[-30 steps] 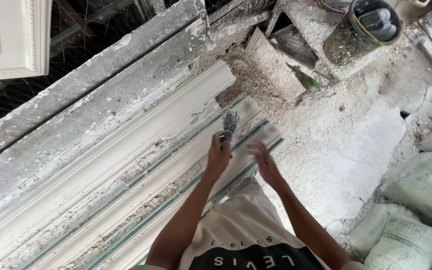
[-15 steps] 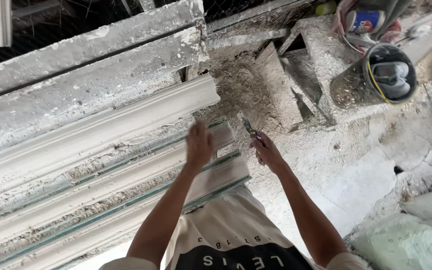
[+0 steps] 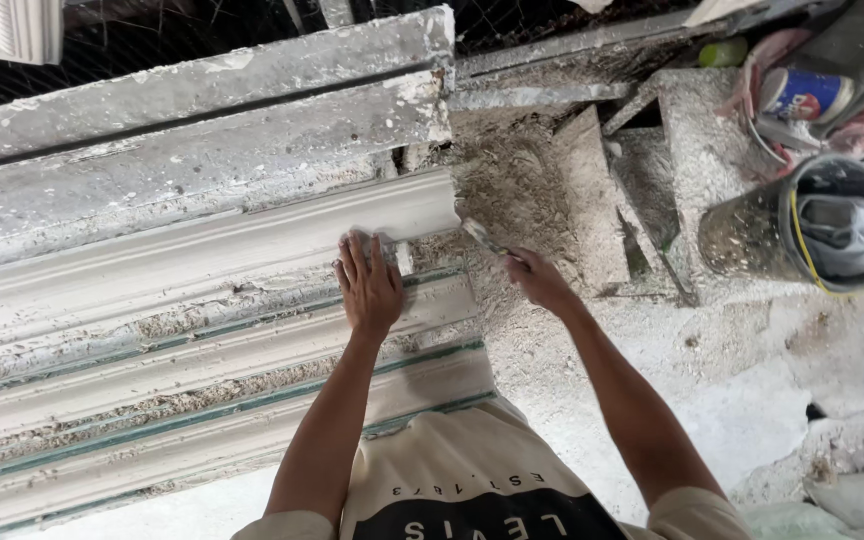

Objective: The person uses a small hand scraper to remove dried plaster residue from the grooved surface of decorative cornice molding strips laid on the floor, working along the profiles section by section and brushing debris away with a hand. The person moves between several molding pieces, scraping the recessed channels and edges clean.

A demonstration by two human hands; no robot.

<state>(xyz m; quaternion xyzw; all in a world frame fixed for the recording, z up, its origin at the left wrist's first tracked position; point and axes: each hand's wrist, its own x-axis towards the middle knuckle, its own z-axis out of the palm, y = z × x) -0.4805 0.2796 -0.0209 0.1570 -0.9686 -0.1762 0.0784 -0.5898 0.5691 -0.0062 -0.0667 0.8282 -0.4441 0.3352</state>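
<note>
My left hand lies flat, fingers spread, on a long white plaster moulding that rests in a plaster-caked mould bench. My right hand grips a small scraper tool whose blade touches the right end face of the moulding. Crumbly plaster debris is piled just beyond that end.
More moulding strips with green edges lie nearer me. A grimy bucket with tools inside stands at the right, a blue can and rags behind it. Filled sacks sit at the lower right on the plaster-spattered floor.
The view has swung right along the bench. My left hand moved from the nearer strips up onto the white moulding and lies flat; my right hand brought the scraper to the moulding's end.
</note>
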